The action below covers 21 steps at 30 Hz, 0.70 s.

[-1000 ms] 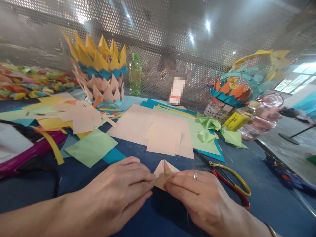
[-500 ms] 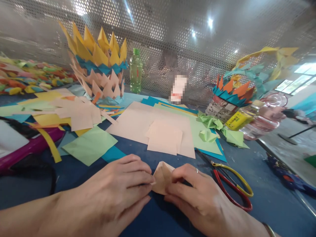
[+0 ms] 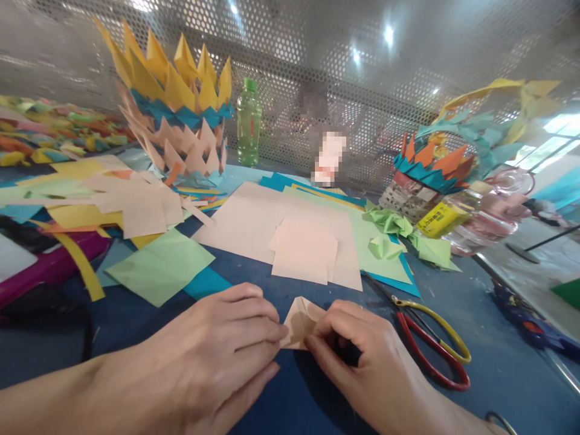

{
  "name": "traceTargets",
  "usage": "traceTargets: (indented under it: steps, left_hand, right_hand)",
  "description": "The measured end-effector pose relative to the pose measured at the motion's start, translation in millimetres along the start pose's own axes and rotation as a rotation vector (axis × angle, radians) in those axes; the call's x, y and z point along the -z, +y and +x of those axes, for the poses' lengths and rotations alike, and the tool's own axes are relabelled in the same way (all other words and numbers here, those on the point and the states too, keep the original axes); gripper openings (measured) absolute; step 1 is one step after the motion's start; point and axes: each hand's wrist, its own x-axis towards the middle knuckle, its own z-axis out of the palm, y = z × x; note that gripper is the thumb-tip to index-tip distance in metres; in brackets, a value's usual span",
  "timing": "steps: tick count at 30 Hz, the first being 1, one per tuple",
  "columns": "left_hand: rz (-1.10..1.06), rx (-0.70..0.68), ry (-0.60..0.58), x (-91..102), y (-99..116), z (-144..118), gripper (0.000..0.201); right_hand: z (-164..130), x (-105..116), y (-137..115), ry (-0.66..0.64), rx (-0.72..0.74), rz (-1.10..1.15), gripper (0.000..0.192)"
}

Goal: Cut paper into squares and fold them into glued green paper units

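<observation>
The left edge of the folded paper (image 3: 298, 321) is covered by the fingertips of the left hand (image 3: 226, 350), whose hold cannot be told; its right side is covered by the right hand (image 3: 357, 350). The left forearm (image 3: 40, 393) is cut off by the left border, the bracelet (image 3: 504, 419) by the bottom one. The purple tool (image 3: 58, 266) and blurred scrap heap (image 3: 45, 136) are cut off at the left, the blue tool (image 3: 530, 326) at the right. The pink jar (image 3: 502, 217) is partly hidden by the small bottle (image 3: 457, 208), whose print cannot be read. A pale patch (image 3: 330, 158) is pixelated beyond recognition.
</observation>
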Motion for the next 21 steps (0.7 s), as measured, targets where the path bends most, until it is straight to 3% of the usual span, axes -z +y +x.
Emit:
traceTargets:
  steps: [3,11,15,21]
  left_hand:
    - [-0.003,0.003,0.001,0.4,-1.5,-0.9,0.018]
    - [0.012,-0.002,-0.128,-6.1,-3.5,-8.4,0.026]
    - [0.017,-0.003,-0.108,-6.4,-3.8,-7.3,0.024]
    - [-0.029,0.111,-0.090,-5.8,-1.1,-7.2,0.024]
  right_hand:
    - [0.2,-1.9,-0.4,0.005,-0.021,-0.025,0.024]
    - [1.8,-2.6,-0.6,-0.013,-0.058,-0.032,0.024]
    - [1.5,-1.1,-0.5,-0.032,-0.058,-0.042,0.022]
    - [1.0,1.2,-1.0,-0.050,-0.062,-0.041,0.019]
